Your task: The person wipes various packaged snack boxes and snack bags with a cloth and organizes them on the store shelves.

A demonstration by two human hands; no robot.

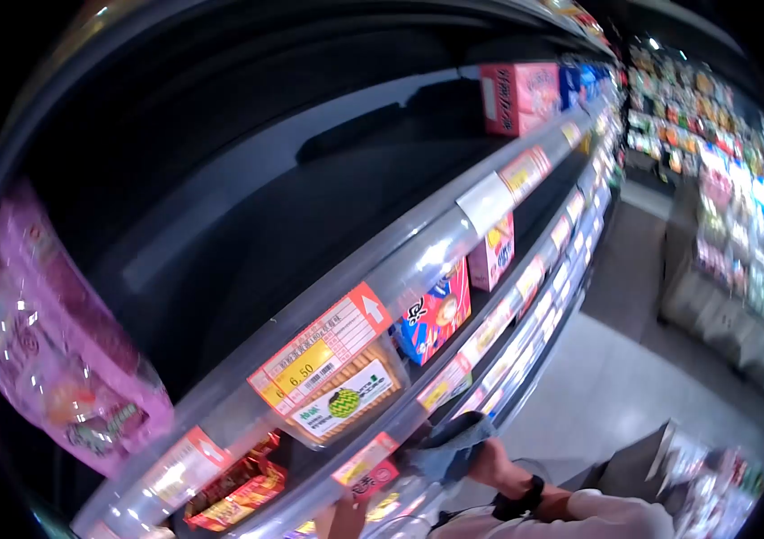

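My right hand (489,464), with a black band at the wrist and a white sleeve behind it, is closed on a bunched blue-grey cloth (455,440) beside the lower shelf edge. At the bottom, part of my left hand (343,518) shows below a red-and-white price tag (366,460); its fingers are mostly hidden. Near that hand is a small red-pink label (375,481). A clear pack of biscuits (346,404) with a green-and-white label sits on the shelf above, beside a blue-and-red box (436,314).
A dark upper shelf has a clear-edged price strip (436,234), a pink bag of sweets (67,341) at left and a pink box (521,99) at the far end. Red snack packs (236,499) lie lower left. A grey aisle floor (642,359) and a display stand (728,305) are at right.
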